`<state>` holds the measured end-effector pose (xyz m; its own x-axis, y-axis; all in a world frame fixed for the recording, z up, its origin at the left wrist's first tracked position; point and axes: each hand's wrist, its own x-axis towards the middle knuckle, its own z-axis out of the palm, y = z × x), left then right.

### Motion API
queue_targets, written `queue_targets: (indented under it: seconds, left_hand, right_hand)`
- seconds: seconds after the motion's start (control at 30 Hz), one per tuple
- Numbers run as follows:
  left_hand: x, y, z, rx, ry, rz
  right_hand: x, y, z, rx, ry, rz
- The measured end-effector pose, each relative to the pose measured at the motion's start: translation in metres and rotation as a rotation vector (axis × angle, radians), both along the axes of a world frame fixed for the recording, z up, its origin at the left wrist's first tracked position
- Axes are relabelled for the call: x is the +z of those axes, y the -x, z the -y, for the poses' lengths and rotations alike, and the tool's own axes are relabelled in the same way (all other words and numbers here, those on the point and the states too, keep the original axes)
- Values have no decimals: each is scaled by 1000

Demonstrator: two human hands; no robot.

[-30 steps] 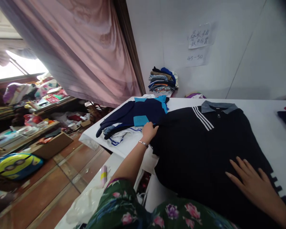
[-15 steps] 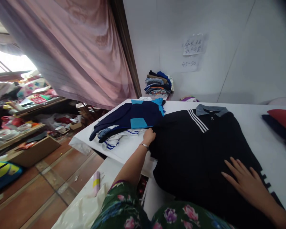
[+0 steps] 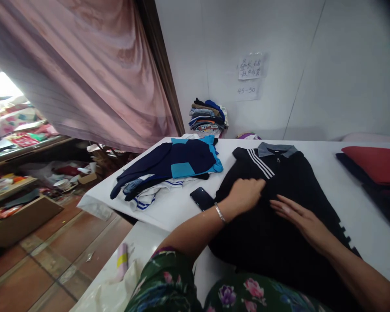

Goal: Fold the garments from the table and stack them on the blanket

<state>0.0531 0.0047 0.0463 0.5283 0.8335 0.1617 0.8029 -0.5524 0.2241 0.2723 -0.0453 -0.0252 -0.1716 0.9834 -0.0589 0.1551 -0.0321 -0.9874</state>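
fabric of the black zip-neck polo shirt (image 3: 264, 236) is bunched in your curled left hand (image 3: 247, 194) at the chest, while your right hand (image 3: 299, 216) lies flat and outstretched over the front. the shirt spreads across the white tabletop (image 3: 172, 213), grey collar (image 3: 265, 150) at the far end; a smartphone (image 3: 201, 198) lies near your left wrist, beside a navy-and-blue top (image 3: 160, 159).
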Motion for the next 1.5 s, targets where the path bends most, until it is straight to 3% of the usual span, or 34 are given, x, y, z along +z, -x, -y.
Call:
queue_targets:
  seconds: [0.03, 0.1, 0.2, 0.3, 0.37, 0.6, 0.77, 0.9, 1.03, 1.2, 1.27, 1.33, 1.43, 1.5]
  left_hand:
    - [-7, -11, 9, -121, 67, -2]
    - [-19, -19, 21, -210, 150, 25]
    - [-29, 1, 26, -30, 112, 114]
    - [-37, 34, 25, 255, 67, 142]
    - [-44, 50, 28, 370, 98, 110]
    - [-56, 54, 36, 537, 162, -24]
    - [-56, 55, 27, 502, 219, -36]
    - [-53, 48, 26, 397, 279, 264]
    - [-46, 27, 32, 295, 647, 802]
    - [-38, 7, 41, 227, 868, 1275]
    - [-35, 11, 44, 187, 792, 1289]
    - [-35, 24, 45, 230, 555, 1168]
    - [-42, 48, 48, 389, 169, 778]
    - [-50, 62, 52, 449, 52, 502]
  right_hand:
    - [2, 10, -2, 25, 72, -84]
    - [-2, 21, -6, 40, 179, -173]
    - [-16, 21, -10, 31, 230, -187]
    - [-25, 15, -8, 43, 168, -124]
    - [-26, 15, -5, 48, 108, -57]
    - [-14, 27, 3, 126, -7, 77]
    - [-10, 32, 2, 205, 30, 69]
    - [-9, 42, 2, 246, 52, 23]
    - [-5, 55, 3, 327, 81, -62]
    - [2, 63, 2, 83, 97, -63]
    - [10, 61, -1, 33, 166, -170]
    - [23, 55, -7, -4, 233, -291]
    - [56, 38, -27, -157, 208, -381]
    - [84, 23, -49, -184, 120, -423]
